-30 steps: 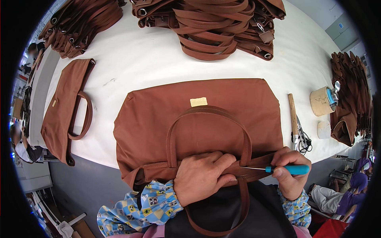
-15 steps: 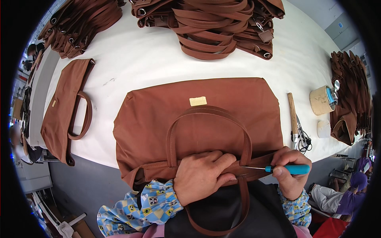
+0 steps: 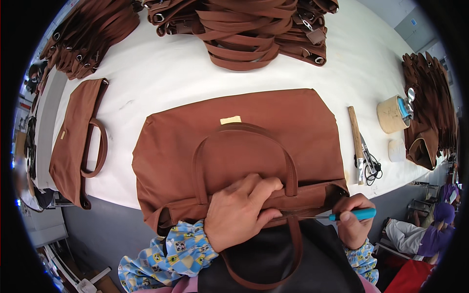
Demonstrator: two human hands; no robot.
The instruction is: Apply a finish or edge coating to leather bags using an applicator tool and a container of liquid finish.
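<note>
At the near edge of the white table (image 3: 119, 156), a brown bag (image 3: 244, 151) lies flat, its mouth toward the person and one handle looped over a dark apron (image 3: 322, 254). The left hand (image 3: 239, 212) rests palm down on the mouth, thumb and forefinger slightly parted by the cloth they hold between them; its other fingertips are hidden. To the right, the right hand (image 3: 354, 222) has its fingers closed around the teal handle of a thin-shafted tool (image 3: 359, 215), whose shaft runs left along the mouth toward the left thumb; I cannot tell where its tip ends.

Bare tabletop stretches between the bag and the far pile of brown straps (image 3: 239, 41), and a narrower strip separates it from a second bag (image 3: 71, 146) at left. Near the bag's right edge lie a wooden-handled tool (image 3: 356, 136) and scissors (image 3: 370, 163), with a tan tub (image 3: 391, 117) just beyond.
</note>
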